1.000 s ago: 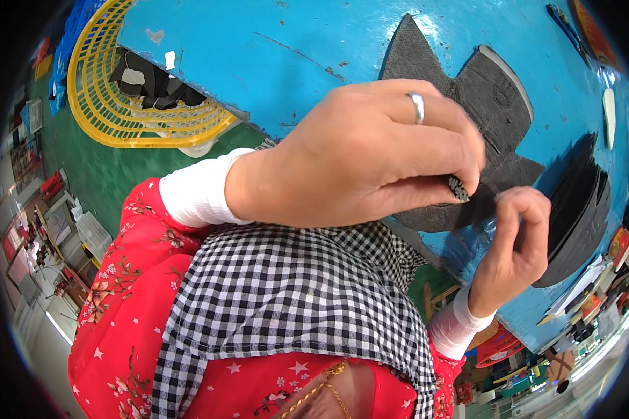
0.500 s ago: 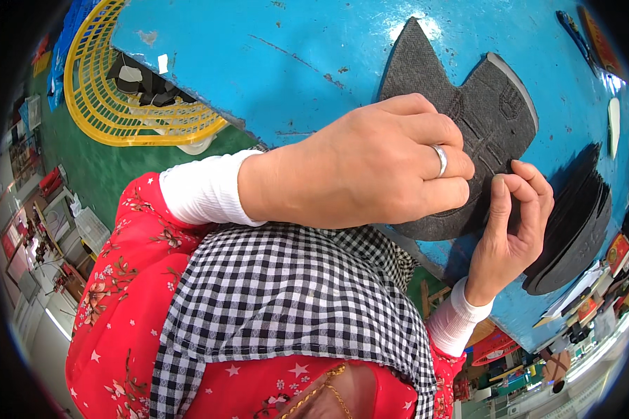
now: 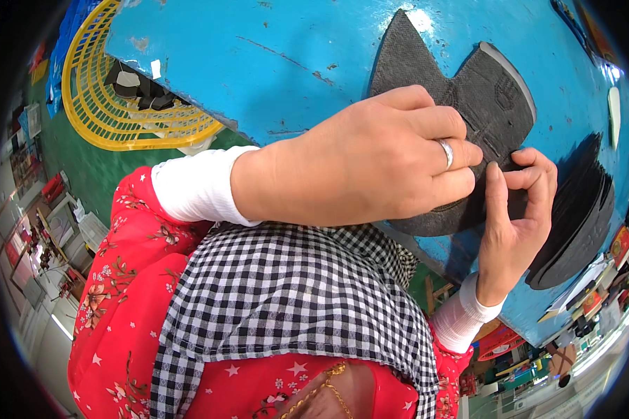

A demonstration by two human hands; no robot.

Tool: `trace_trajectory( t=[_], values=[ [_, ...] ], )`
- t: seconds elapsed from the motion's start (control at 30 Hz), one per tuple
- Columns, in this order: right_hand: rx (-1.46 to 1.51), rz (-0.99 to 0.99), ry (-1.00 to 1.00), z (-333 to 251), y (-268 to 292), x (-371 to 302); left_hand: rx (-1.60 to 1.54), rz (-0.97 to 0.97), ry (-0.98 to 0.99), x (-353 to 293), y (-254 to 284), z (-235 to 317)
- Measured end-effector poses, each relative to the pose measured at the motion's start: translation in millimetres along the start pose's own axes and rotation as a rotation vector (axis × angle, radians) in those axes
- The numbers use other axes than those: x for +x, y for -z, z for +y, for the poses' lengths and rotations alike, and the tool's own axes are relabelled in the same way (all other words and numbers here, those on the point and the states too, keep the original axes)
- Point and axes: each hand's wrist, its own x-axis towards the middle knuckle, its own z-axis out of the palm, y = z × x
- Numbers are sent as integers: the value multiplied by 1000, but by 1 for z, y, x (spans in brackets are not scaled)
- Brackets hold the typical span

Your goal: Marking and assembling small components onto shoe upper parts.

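Note:
A dark grey shoe-upper piece (image 3: 493,94) lies on the blue table in front of me, its two flaps pointing away and a pale strip along its right flap's edge. My left hand (image 3: 377,164), with a ring on one finger, reaches across its near half; the curled fingers press together on it, and the fingertips are partly hidden. At the piece's right edge my right hand (image 3: 521,220) has thumb and forefinger bent toward each other in a pinch on it. To the right of that hand stands a stack of similar dark pieces (image 3: 576,216).
The blue table (image 3: 258,63) has scuffs and a near edge by my apron. Off its left side is a yellow plastic basket (image 3: 84,91) with dark scraps. A slim whitish tool (image 3: 613,115) lies at the far right, with papers and boxes (image 3: 587,297) nearer me.
The piece has shifted slightly up and left in view, as has the table. Both hands stay on the piece, with my right hand's fingers a little higher along its edge.

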Motion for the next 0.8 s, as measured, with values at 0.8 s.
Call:
trace_trajectory(
  t=[0.8],
  values=[
    [257,-124,133,-35,5,-20,-420,66,249,-11,24,7]
  ],
)
